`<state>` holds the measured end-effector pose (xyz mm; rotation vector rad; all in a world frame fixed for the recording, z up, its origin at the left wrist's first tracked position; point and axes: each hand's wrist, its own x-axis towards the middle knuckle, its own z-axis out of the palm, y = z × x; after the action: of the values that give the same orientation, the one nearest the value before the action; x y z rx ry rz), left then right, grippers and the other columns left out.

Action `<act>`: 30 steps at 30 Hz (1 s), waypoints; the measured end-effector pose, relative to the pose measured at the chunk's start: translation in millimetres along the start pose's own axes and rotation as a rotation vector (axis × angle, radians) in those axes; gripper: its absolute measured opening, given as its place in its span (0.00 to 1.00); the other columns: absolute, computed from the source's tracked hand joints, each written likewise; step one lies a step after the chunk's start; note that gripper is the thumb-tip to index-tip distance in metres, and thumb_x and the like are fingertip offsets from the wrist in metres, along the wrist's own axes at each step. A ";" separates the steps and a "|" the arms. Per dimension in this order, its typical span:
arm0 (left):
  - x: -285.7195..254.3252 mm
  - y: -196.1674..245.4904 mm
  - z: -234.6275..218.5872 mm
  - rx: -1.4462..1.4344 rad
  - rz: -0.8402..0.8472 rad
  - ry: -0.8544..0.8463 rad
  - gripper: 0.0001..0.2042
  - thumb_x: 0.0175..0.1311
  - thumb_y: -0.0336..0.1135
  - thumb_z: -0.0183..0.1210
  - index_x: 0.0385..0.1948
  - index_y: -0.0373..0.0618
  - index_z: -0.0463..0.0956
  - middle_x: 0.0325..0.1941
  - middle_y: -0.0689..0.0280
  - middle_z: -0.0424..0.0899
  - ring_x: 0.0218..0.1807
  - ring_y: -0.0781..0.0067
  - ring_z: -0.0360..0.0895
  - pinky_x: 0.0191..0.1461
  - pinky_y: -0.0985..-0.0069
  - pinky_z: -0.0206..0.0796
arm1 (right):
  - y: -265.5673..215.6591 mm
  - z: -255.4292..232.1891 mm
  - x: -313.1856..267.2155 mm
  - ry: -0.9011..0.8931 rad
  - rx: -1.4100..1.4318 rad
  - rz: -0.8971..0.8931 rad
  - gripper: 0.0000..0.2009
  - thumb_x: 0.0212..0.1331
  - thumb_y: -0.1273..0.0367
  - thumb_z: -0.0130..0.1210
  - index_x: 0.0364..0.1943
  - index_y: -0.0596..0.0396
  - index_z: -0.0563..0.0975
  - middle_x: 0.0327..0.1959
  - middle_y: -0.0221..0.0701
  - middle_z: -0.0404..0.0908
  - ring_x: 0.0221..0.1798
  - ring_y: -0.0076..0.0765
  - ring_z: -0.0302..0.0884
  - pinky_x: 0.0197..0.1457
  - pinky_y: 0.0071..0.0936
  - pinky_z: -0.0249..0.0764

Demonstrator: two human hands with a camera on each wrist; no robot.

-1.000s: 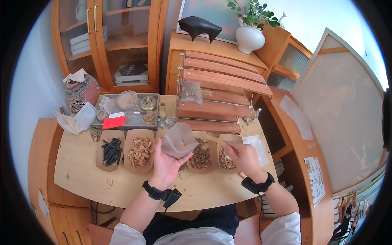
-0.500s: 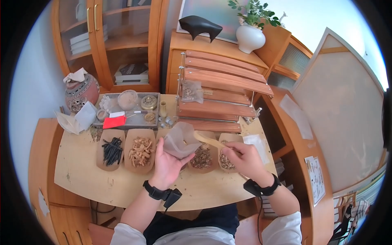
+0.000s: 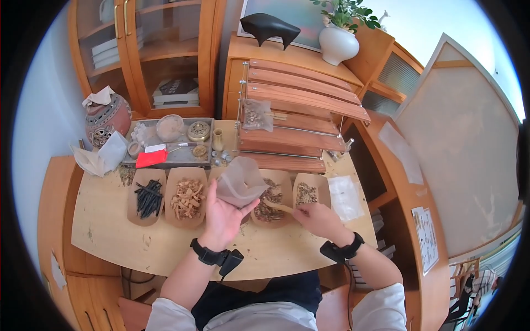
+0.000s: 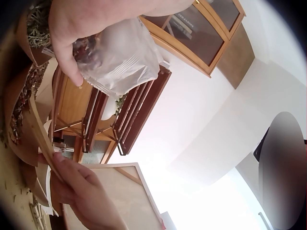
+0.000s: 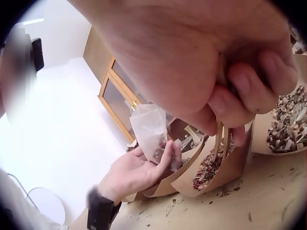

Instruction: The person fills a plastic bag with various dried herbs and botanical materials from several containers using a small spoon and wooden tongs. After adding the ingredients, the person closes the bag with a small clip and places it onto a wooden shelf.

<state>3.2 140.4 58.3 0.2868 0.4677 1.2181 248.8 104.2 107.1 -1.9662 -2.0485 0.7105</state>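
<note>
My left hand (image 3: pixel 222 219) holds a translucent pouch (image 3: pixel 240 181) between thumb and fingers, above the row of paper trays. Dark reddish bits show low inside the pouch (image 4: pixel 117 60) in the left wrist view. In my right hand (image 3: pixel 323 222) a light wooden scoop (image 3: pixel 280 207) is gripped, its far end down in a tray of mixed reddish-brown herbs (image 3: pixel 270 212). The right wrist view shows the fingers curled round the scoop handle (image 5: pixel 218 139) over that tray (image 5: pixel 192 184).
Trays of black sticks (image 3: pixel 148 199), tan pieces (image 3: pixel 187 199) and pale chopped herbs (image 3: pixel 306 193) stand in the row. Behind are a grey tray (image 3: pixel 190 164) with small vessels and a slatted wooden rack (image 3: pixel 298 94). A clear plastic bag (image 3: pixel 345 198) lies at the right.
My right hand has moved left and down, bringing the scoop from beside the pouch into the reddish-brown herbs. The left hand still holds the pouch. The head view has shifted slightly.
</note>
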 end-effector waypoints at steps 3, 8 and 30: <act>-0.2 0.0 0.9 0.003 0.005 0.006 0.33 0.75 0.61 0.40 0.73 0.50 0.55 0.74 0.56 0.63 0.72 0.51 0.65 0.70 0.47 0.64 | -6.0 9.7 -1.2 0.084 -0.112 -0.070 0.16 0.66 0.57 0.53 0.32 0.53 0.85 0.27 0.43 0.84 0.33 0.53 0.84 0.39 0.46 0.79; 0.3 0.0 -0.9 -0.010 0.003 -0.001 0.32 0.75 0.61 0.40 0.72 0.49 0.55 0.73 0.56 0.63 0.72 0.51 0.65 0.69 0.47 0.64 | -3.6 22.7 1.8 0.194 -0.263 -0.230 0.14 0.64 0.58 0.55 0.28 0.51 0.83 0.23 0.40 0.83 0.28 0.51 0.83 0.34 0.45 0.79; -5.6 2.4 5.0 0.025 -0.038 -0.053 0.33 0.74 0.63 0.41 0.72 0.51 0.56 0.73 0.57 0.64 0.73 0.53 0.64 0.71 0.46 0.62 | -54.6 -34.0 -10.1 0.388 0.121 -0.320 0.12 0.64 0.64 0.62 0.43 0.60 0.84 0.23 0.41 0.80 0.22 0.34 0.77 0.29 0.28 0.72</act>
<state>2.1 136.1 64.9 0.3297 0.4406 1.1650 217.8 101.4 164.2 -1.5157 -1.9586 0.3423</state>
